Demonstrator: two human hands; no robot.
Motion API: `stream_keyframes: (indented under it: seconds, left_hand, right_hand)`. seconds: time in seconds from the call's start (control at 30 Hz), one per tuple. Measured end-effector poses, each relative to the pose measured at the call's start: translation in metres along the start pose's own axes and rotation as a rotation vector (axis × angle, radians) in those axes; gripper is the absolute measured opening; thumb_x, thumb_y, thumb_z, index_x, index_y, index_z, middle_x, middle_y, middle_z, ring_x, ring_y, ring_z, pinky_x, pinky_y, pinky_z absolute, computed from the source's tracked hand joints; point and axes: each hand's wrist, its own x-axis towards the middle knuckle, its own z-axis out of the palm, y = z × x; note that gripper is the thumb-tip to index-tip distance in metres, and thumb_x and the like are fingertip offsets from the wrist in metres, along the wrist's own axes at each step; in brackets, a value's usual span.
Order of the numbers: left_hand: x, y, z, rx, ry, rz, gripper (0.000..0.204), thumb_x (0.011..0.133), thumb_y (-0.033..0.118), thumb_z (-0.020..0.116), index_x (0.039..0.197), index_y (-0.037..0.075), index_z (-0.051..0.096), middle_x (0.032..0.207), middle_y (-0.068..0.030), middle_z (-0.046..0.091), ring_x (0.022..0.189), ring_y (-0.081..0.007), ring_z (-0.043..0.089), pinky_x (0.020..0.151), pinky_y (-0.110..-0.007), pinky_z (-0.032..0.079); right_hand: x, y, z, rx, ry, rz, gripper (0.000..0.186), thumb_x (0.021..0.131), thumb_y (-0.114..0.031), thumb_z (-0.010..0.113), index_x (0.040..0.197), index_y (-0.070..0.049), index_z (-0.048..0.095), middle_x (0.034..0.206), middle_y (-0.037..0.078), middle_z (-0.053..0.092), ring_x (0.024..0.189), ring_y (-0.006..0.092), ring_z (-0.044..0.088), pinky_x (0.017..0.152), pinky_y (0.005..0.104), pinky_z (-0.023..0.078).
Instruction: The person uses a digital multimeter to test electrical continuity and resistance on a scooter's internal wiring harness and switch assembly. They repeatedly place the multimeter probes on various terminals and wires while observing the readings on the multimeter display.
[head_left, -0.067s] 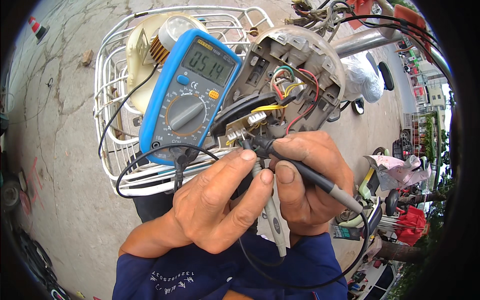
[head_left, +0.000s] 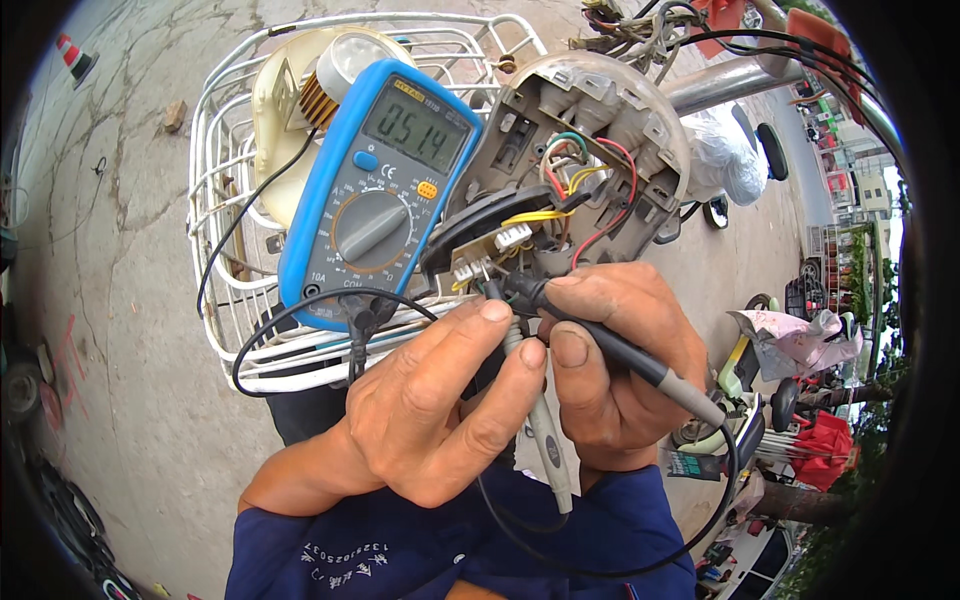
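Observation:
My left hand [head_left: 425,425] pinches a grey test probe [head_left: 548,445]. My right hand [head_left: 630,390] grips a black-and-grey probe [head_left: 630,355]. Both probe tips meet around a white connector [head_left: 470,272] on a small circuit board, where the exact contact is hard to see. The opened round plastic housing [head_left: 545,95] holds the board and coloured wires [head_left: 585,175]. A blue digital multimeter [head_left: 365,160], its display lit with digits, rests tilted on a white wire basket [head_left: 215,150] left of the housing, with black leads running from it.
The basket also holds a cream plastic part [head_left: 275,90] and a round silver piece [head_left: 350,60]. A metal handlebar [head_left: 720,90] with cables extends right. Parked scooters [head_left: 750,375], a red bag [head_left: 820,450], cracked concrete [head_left: 130,200] and a traffic cone [head_left: 72,55] surround me.

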Motion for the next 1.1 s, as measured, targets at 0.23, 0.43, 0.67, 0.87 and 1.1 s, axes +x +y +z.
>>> stream_keyframes:
  seconds: [0.23, 0.43, 0.67, 0.87, 1.1]
  left_hand:
    - [0.000, 0.000, 0.001, 0.004, 0.010, 0.003, 0.037, 0.076, -0.005, 0.071, 0.113, -0.003, 0.070, 0.115, -0.0259, 0.062, 0.094, -0.0356, 0.071, 0.076, -0.036, 0.063]
    - [0.000, -0.001, 0.001, 0.008, 0.008, 0.008, 0.037, 0.076, -0.005, 0.071, 0.113, -0.003, 0.070, 0.115, -0.0259, 0.062, 0.093, -0.0355, 0.071, 0.076, -0.036, 0.063]
    - [0.001, 0.001, 0.000, 0.019, 0.012, 0.001, 0.036, 0.076, -0.003, 0.071, 0.112, -0.003, 0.071, 0.114, -0.0257, 0.062, 0.093, -0.0355, 0.071, 0.075, -0.036, 0.063]
    - [-0.003, 0.002, 0.001, 0.021, 0.025, -0.009, 0.036, 0.077, 0.003, 0.080, 0.112, -0.003, 0.070, 0.114, -0.0259, 0.062, 0.093, -0.0334, 0.070, 0.074, -0.035, 0.062]
    - [-0.004, 0.005, 0.006, 0.058, 0.060, -0.059, 0.043, 0.079, -0.001, 0.079, 0.120, -0.004, 0.067, 0.119, -0.0283, 0.059, 0.097, -0.0329, 0.068, 0.078, -0.035, 0.062]
  right_hand:
    - [0.000, 0.001, 0.000, -0.008, -0.005, -0.004, 0.025, 0.082, -0.005, 0.078, 0.103, 0.003, 0.068, 0.085, 0.015, 0.072, 0.072, 0.0273, 0.071, 0.062, 0.0334, 0.057]
    - [0.001, 0.000, -0.001, -0.012, -0.011, -0.003, 0.025, 0.081, -0.005, 0.077, 0.103, 0.003, 0.068, 0.086, 0.015, 0.072, 0.073, 0.0277, 0.071, 0.063, 0.0336, 0.058]
    - [-0.005, -0.004, -0.003, 0.045, 0.032, 0.056, 0.024, 0.082, -0.004, 0.076, 0.105, 0.003, 0.068, 0.088, 0.016, 0.071, 0.074, 0.0270, 0.070, 0.065, 0.0326, 0.057]
    - [-0.014, -0.008, -0.005, 0.108, 0.108, 0.053, 0.024, 0.085, -0.006, 0.073, 0.107, 0.003, 0.066, 0.089, 0.017, 0.070, 0.074, 0.0244, 0.069, 0.065, 0.0323, 0.056]
    - [-0.029, -0.016, -0.010, 0.104, 0.232, 0.135, 0.026, 0.091, -0.021, 0.066, 0.105, 0.001, 0.062, 0.091, 0.016, 0.064, 0.067, 0.0178, 0.063, 0.062, 0.0276, 0.052]
